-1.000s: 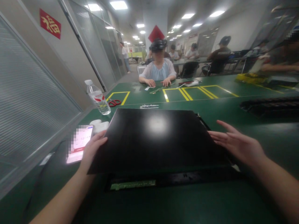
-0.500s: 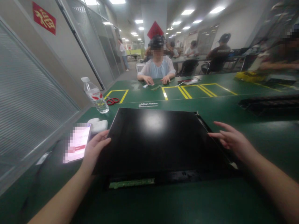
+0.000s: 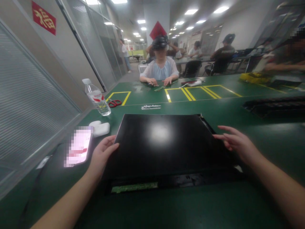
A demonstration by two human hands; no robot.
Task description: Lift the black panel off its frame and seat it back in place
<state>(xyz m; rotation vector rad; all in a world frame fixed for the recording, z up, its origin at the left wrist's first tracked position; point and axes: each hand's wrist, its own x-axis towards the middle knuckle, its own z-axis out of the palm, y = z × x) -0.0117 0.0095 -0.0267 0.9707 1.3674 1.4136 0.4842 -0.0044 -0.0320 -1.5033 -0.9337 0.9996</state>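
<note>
A black, glossy flat display panel (image 3: pixel 164 146) spans the table in front of me, reflecting a ceiling light. My left hand (image 3: pixel 103 154) is closed on its left edge, thumb on top and fingers hidden partly under the rim. The left side appears slightly raised. My right hand (image 3: pixel 234 143) is open at the right edge, the index finger stretched out and a fingertip touching the panel's side. Beneath the panel a dark frame shows along the right and front, with a green circuit strip (image 3: pixel 134 187) at the near left.
At left lie a lit phone (image 3: pixel 78 146), a white case (image 3: pixel 101 128), a water bottle (image 3: pixel 97 98) and red-handled scissors (image 3: pixel 115 103). Thin white strips (image 3: pixel 151 107) lie beyond the panel. A co-worker (image 3: pixel 159 66) sits opposite. A dark stack (image 3: pixel 276 106) stands at right.
The panel has slid to the right and its left side has come down a little, my left hand moving with it. My right hand has hardly moved.
</note>
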